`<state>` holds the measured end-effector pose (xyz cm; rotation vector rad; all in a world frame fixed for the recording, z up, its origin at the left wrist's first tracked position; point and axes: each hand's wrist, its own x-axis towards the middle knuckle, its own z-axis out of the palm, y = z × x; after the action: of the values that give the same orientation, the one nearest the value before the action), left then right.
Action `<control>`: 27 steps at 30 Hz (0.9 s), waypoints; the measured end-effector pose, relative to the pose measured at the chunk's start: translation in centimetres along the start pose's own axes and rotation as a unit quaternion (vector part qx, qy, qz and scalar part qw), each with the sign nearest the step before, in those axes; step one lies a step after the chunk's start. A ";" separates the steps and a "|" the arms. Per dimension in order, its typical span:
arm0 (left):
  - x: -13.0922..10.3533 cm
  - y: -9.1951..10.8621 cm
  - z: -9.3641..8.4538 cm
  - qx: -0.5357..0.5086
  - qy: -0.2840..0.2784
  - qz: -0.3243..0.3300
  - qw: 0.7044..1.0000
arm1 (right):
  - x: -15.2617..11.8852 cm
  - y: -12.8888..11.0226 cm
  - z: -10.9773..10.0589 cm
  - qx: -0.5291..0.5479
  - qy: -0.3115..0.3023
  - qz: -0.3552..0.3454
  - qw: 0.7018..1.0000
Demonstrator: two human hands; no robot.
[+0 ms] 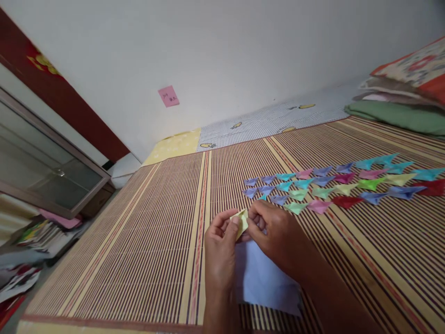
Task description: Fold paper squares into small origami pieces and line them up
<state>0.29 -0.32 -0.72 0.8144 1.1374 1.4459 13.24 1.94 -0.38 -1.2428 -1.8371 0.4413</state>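
Note:
A small piece of folded yellow paper (pixel 242 225) is held up near the middle of the view. My left hand (pixel 222 236) pinches it between thumb and fingers. At the paper's right edge, my right hand (pixel 274 229) has its fingers curled together in a pinch against it. Beneath both hands lies a pale blue sheet (pixel 267 278), partly covered by my right wrist. Beyond my right hand, several folded paper pieces (pixel 321 206) in blue, pink, green, yellow and red stand in rows, with the nearest partly hidden by that hand.
The striped bamboo mat (pixel 149 232) covers the bed. Folded bedding (pixel 392 116) and a patterned pillow (pixel 420 69) are stacked at the back right. A pink note (pixel 168 96) sticks to the wall. At left are a glass-doored cabinet (pixel 45 162) and piled books (pixel 41 236).

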 end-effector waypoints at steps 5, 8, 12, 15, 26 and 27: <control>0.0 -0.1 0.0 0.021 -0.001 0.005 1.000 | 0.0 0.1 0.2 0.006 0.017 0.002 1.000; -0.1 0.0 0.1 0.053 -0.007 0.016 0.998 | 0.1 0.1 0.1 0.034 0.041 0.011 0.999; -0.3 0.3 0.4 0.115 -0.006 0.033 0.993 | 0.2 0.4 -0.2 0.050 0.046 -0.025 0.997; -0.2 0.2 0.4 0.129 0.002 0.045 0.991 | 0.3 0.7 -0.3 0.054 0.038 -0.035 0.997; 0.7 -0.3 -0.6 0.097 0.030 0.060 0.993 | 0.2 0.5 -0.5 0.091 0.028 -0.004 0.995; 0.8 -0.3 -0.7 0.097 0.033 0.058 0.993 | 0.2 0.6 -0.6 0.096 0.024 -0.005 0.995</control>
<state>-0.46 0.30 -1.31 0.9882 1.3134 1.4829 14.05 2.29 -0.33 -1.1033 -1.7167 0.5631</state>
